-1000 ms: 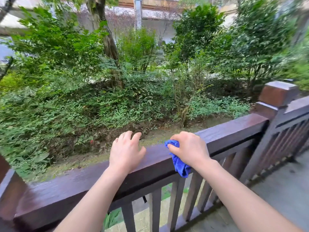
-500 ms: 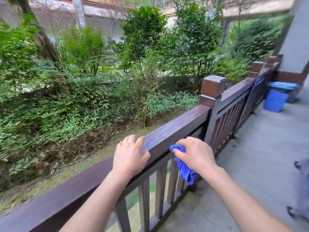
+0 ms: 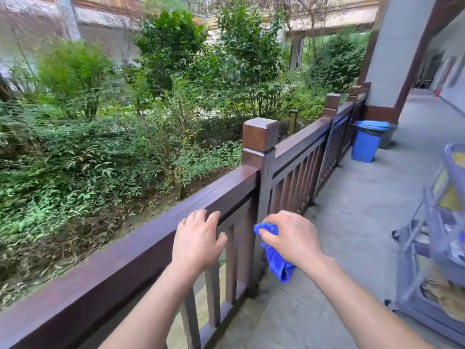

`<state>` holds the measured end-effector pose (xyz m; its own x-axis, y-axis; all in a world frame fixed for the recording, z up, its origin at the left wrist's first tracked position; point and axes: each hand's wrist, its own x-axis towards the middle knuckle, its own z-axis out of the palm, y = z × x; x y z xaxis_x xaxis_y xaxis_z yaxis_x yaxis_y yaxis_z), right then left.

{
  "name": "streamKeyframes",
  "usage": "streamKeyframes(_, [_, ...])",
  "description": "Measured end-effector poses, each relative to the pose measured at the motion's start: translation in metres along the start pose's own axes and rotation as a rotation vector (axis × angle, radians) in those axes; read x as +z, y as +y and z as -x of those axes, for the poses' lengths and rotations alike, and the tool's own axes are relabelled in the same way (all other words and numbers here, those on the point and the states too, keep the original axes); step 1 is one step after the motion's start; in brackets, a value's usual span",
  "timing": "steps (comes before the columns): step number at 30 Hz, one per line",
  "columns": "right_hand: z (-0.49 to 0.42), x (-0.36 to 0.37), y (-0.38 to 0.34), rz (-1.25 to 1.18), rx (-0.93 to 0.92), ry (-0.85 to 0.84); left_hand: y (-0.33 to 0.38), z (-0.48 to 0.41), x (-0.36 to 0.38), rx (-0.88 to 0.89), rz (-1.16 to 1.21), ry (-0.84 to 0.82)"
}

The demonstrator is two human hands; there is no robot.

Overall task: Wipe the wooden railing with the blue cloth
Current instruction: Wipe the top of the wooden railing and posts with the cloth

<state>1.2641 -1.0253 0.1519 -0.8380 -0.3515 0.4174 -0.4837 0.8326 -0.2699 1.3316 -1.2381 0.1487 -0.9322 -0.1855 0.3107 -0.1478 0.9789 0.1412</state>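
On smooth dark wooden railing (image 3: 141,238) left hand (image 3: 197,241) rests flat; right hand (image 3: 293,238) grips crumpled blue cloth (image 3: 279,265).

Soft, even daylight lit the scene, brightest over the far garden (image 3: 226,79), with only faint shadows. The railing (image 3: 151,238) carried a dull sheen along its top. Wide-angle distortion bent the edges; blur smeared the cart (image 3: 432,248) at right and the left foliage (image 3: 63,71).

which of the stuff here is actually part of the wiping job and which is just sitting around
Part of the job: wooden railing; blue cloth, bunched in the right hand; left hand, resting on the railing's top.

Just sitting around: blue bin by the pillar; cart at the right; garden shrubs beyond the railing.
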Motion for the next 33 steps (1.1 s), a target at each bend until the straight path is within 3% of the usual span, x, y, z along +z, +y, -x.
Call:
streamKeyframes(12, [-0.037,-0.001,0.107,0.057,0.142,-0.006,0.091,-0.085,0.066,0.142,0.029,-0.060])
streamKeyframes(33, [-0.197,0.041,0.256,0.151,0.427,0.011,0.194,-0.329,0.174,0.430,0.149,-0.143])
